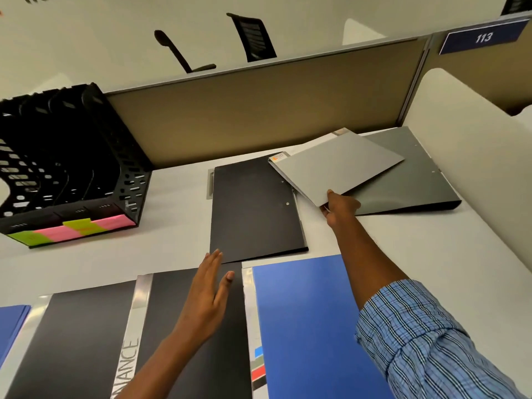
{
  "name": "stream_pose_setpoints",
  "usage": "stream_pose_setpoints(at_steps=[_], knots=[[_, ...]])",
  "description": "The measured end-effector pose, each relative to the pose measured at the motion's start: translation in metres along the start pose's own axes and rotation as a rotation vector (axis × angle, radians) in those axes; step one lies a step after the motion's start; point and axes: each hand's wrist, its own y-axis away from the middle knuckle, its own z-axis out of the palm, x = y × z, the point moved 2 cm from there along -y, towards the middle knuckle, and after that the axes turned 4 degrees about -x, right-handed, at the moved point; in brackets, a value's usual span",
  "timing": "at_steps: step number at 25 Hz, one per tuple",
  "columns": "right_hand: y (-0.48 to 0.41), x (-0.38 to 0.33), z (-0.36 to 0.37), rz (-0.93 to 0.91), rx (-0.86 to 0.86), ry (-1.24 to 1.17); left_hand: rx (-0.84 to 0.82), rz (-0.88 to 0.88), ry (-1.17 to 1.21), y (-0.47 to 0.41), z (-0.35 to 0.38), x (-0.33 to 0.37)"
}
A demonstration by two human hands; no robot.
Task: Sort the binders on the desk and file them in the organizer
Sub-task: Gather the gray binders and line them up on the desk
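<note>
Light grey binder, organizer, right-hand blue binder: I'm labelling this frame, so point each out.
light grey binder (336, 168), head view, centre of its cover
organizer (129, 156), head view, its perforated right wall
right-hand blue binder (305, 326), head view, centre of its cover

A tan partition (259, 116) stands beside a blue 113 sign (483, 37), a black chair (253, 36) beyond.

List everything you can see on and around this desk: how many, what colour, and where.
organizer: one, black, left rear of desk
sticky labels: several, pink and green, organizer's front
light grey binder: one, lifted, right rear
dark grey binder: one, beneath it, right rear
black binders: three, one centre, two near edge
blue binders: two, near right, far left edge
partition: one, tan, behind desk
number sign: one, blue, top right
chair parts: two, black, beyond partition
left hand: open, over a near black binder
right hand: pinches light grey binder's corner
</note>
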Motion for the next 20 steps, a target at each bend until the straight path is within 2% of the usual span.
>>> stream_pose_setpoints(at_steps=[4,7,9,14,20], knots=[[0.013,-0.010,-0.002,0.018,-0.156,-0.069,-0.062,0.031,-0.089,-0.015,0.007,0.012],[0.027,-0.019,-0.005,-0.091,-0.236,-0.113,-0.059,0.048,-0.123,-0.018,0.010,0.020],[0.039,-0.025,-0.005,-0.191,-0.277,-0.048,-0.062,0.064,-0.126,-0.020,0.009,0.026],[0.080,-0.034,-0.002,-0.406,-0.261,0.135,-0.045,0.095,-0.122,-0.016,0.007,0.035],[0.165,-0.057,-0.006,-0.561,-0.296,-0.008,0.015,0.117,-0.093,-0.023,-0.009,0.037]])
